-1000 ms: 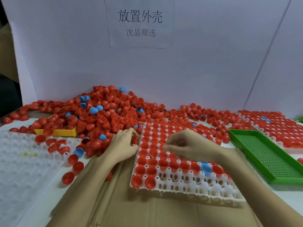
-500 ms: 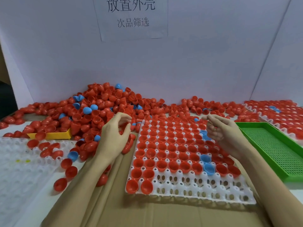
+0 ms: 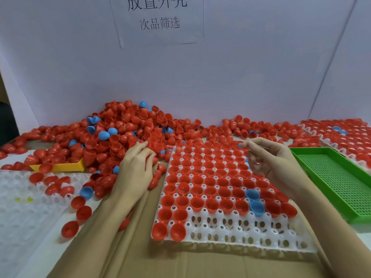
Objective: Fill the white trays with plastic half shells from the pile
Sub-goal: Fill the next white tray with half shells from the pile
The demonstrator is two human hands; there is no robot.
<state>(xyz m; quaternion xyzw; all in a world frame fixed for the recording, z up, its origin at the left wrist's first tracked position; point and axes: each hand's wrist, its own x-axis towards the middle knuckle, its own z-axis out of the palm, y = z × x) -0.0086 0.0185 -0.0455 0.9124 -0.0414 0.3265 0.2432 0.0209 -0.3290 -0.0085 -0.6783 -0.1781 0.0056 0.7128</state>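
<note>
Glossy plastic half shells (image 3: 128,125), matt cardboard (image 3: 180,263)

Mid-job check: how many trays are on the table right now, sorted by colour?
White trays: 3 (centre, left, far right)
Green tray: 1
Yellow tray: 1
Total: 5

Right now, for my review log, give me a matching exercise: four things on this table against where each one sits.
Things:
1. green tray
2. yellow tray
3. left hand
4. right hand

Places:
A. over the middle white tray
B. at the edge of the shell pile
C. right of the middle white tray
D. far left, partly under shells

Pairs: 1-C, 2-D, 3-B, 4-A
</note>
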